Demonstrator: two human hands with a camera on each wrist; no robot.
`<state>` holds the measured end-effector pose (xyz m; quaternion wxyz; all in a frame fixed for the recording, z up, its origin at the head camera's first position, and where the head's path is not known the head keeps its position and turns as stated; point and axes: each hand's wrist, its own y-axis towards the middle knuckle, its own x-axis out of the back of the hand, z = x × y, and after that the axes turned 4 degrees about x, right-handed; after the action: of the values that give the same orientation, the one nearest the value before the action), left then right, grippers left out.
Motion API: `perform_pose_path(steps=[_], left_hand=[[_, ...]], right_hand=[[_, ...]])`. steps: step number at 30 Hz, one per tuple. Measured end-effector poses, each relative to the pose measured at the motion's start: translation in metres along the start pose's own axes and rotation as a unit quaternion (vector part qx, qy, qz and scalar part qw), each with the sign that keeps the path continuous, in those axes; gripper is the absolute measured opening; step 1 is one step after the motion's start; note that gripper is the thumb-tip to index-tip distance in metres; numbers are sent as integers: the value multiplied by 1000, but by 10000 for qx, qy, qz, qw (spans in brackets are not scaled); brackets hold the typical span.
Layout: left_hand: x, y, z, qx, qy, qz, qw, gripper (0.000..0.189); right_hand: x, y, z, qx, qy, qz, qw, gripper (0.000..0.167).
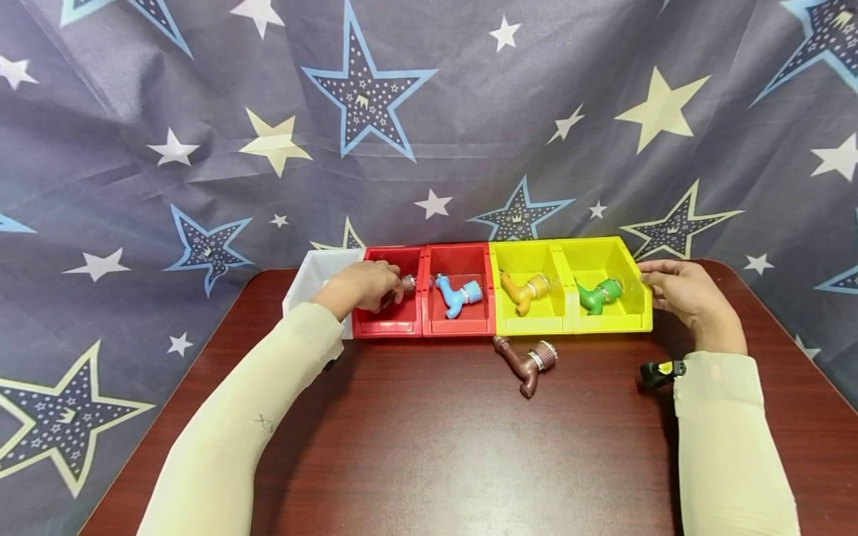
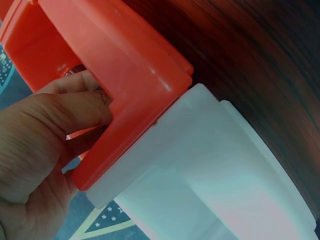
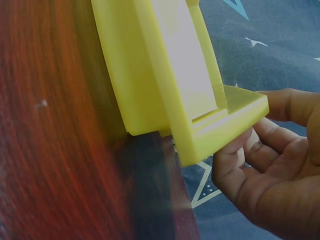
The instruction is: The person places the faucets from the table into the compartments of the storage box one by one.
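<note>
My left hand (image 1: 370, 285) reaches into the left red bin (image 1: 387, 327), its fingers curled round a brown toy tap (image 1: 407, 283) that they mostly hide. In the left wrist view, those fingers (image 2: 82, 112) bend behind the red bin's wall. At the far end of the row, my right hand (image 1: 690, 294) grips the outer side of the right yellow bin (image 1: 606, 324), thumb and fingers at its rim in the right wrist view. Another brown tap (image 1: 526, 365) lies on the table in front of the bins.
A white bin (image 1: 308, 286) stands at the row's left end. The other red bin (image 1: 459, 327) holds a blue tap (image 1: 459, 295); the left yellow bin (image 1: 532, 326) holds an orange one. A green tap (image 1: 599, 295) lies in the right yellow bin. Behind hangs a star-patterned cloth (image 1: 469, 164).
</note>
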<state>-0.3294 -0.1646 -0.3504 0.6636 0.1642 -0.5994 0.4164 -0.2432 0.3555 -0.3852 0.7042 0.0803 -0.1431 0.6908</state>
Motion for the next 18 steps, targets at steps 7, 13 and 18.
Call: perform_pose_path(steps=[7, 13, 18], left_hand=[[-2, -1, -3, 110, -193, 121, 9997, 32], [-3, -2, -5, 170, -208, 83, 9996, 32], [-2, -3, -5, 156, -200, 44, 9997, 36]], right_hand=[[0, -1, 1, -29, -46, 22, 10000, 48], [0, -2, 3, -72, -72, 23, 9999, 47], [0, -2, 3, -50, -80, 42, 9999, 48]])
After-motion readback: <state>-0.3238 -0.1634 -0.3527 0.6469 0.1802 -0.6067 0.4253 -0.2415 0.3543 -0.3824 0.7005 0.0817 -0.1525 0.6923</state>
